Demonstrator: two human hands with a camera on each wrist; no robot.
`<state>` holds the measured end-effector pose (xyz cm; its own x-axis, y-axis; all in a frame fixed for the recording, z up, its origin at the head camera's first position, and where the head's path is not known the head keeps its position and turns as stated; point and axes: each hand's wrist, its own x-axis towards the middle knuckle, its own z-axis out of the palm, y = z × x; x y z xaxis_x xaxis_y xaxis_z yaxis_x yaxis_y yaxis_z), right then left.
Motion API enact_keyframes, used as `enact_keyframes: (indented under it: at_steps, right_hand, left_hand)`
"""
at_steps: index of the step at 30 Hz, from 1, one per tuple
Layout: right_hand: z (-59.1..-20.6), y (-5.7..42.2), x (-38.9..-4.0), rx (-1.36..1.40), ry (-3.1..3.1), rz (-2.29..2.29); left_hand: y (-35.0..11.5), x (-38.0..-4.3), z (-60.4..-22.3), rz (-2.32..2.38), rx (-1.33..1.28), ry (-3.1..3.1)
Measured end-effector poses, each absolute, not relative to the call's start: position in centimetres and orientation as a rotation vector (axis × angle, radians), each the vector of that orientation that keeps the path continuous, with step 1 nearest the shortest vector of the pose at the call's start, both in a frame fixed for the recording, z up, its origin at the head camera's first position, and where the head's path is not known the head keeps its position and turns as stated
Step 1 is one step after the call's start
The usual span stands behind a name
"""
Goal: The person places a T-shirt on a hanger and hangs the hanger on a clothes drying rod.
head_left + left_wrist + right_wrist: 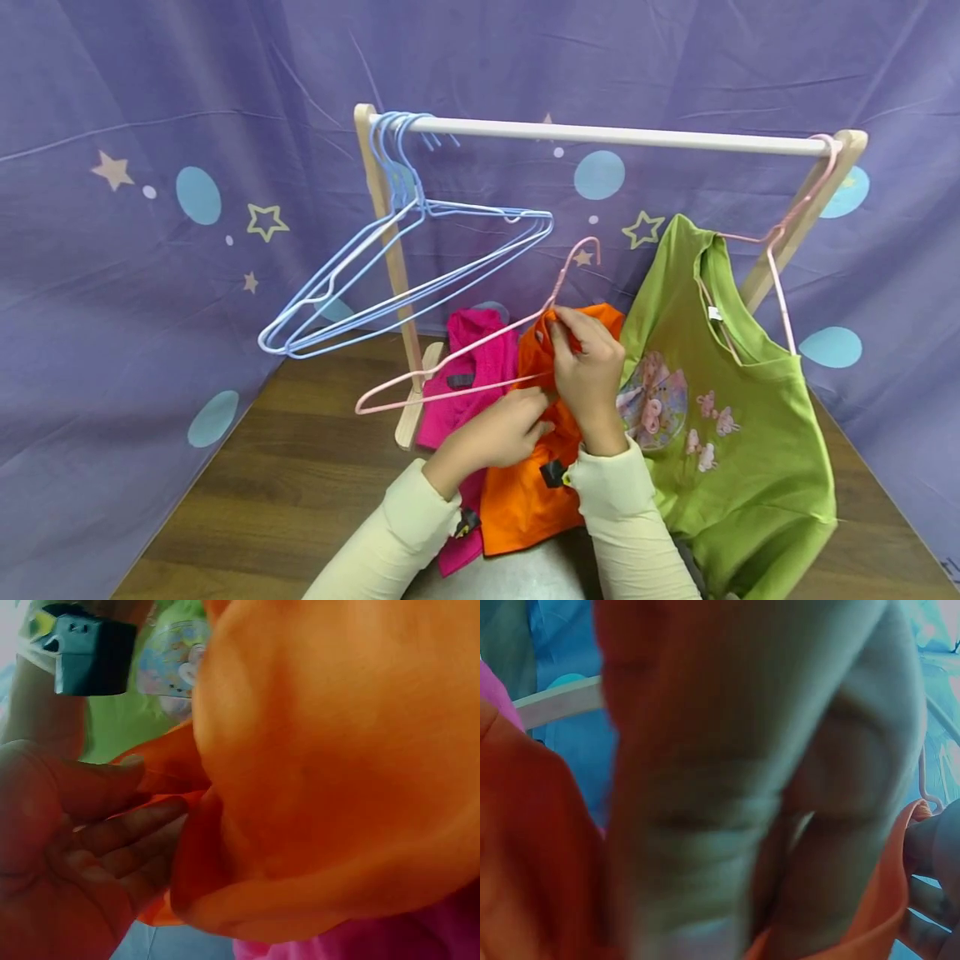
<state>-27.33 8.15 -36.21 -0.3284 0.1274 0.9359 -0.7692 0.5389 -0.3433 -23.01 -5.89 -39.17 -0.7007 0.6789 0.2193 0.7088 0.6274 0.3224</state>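
Note:
An orange shirt (517,508) hangs bunched in front of me, with one side of a pink hanger (450,360) inside it. The hanger's hook and its other arm stick out of the cloth, tilted. My right hand (588,362) pinches the shirt's upper edge just below the hook. Lower down, my left hand (506,427) grips the shirt by the hanger's bottom bar. In the left wrist view, orange cloth (322,765) lies between the left thumb and fingers (127,832). Large blurred right fingers (720,825) cover much of the right wrist view.
A rack with a white rail (600,133) stands behind my hands. Several blue and white hangers (420,308) hang at its left end. A green top (757,417) hangs on a pink hanger at the right. Magenta clothing (480,358) lies behind the shirt on the wooden table (300,483).

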Motion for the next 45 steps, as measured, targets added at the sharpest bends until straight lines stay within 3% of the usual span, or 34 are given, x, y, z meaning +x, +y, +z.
enact_keyframes:
  at_steps: [23,45]
  right_hand:
    - [-36.1,8.6,-27.5,0.47,-1.645,1.058]
    - [-35.9,9.3,-27.5,0.239,-1.592,1.127]
  left_hand:
    - [-6.9,-23.5,-38.7,-0.698,-1.442,-2.425]
    - [-13.1,-22.0,-33.9,-0.376,-1.052,-2.521]
